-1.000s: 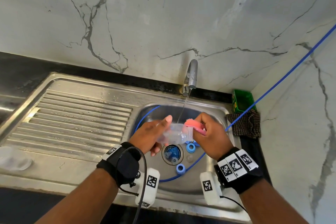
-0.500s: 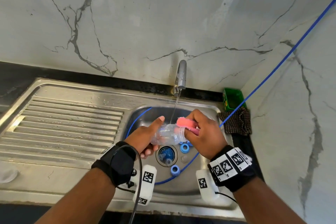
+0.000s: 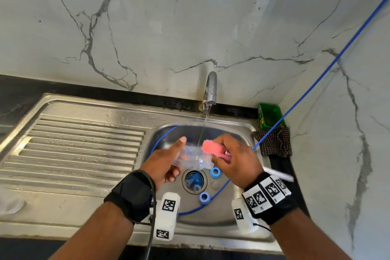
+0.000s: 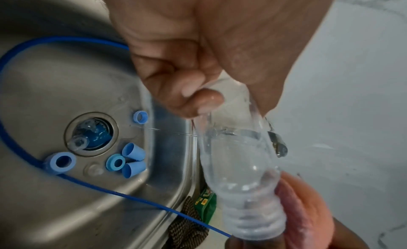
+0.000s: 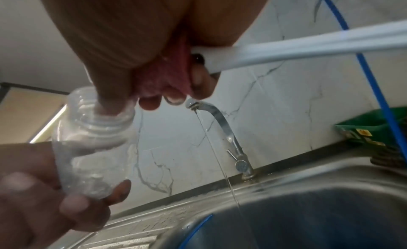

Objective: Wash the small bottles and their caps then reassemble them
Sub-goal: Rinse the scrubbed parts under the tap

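Note:
Over the sink basin (image 3: pixel 238 131), my left hand (image 3: pixel 166 160) grips a clear small bottle (image 3: pixel 194 158) on its side, open neck pointing right. My right hand (image 3: pixel 236 158) holds a pink sponge brush (image 3: pixel 212 148) by its white handle (image 3: pixel 278 175), with the sponge against the bottle's neck. In the right wrist view a finger of the right hand (image 5: pixel 132 43) reaches into the bottle (image 5: pixel 88 148) mouth. In the left wrist view the bottle (image 4: pixel 240 165) is wet. Several blue caps (image 4: pixel 116 162) lie around the drain (image 4: pixel 91 134), and a clear teat (image 4: pixel 79 143) lies in it.
The tap (image 3: pixel 210 91) runs a thin stream of water past the bottle. A blue hose (image 3: pixel 316 78) crosses from the right wall into the basin. A green box (image 3: pixel 270 115) and a checked cloth (image 3: pixel 272 142) sit at the right corner. The ribbed drainboard (image 3: pixel 73 150) lies to the left.
Both hands have stayed over the drain with the bottle and sponge together. The sponge has shifted slightly along the bottle's neck. The head view has drifted.

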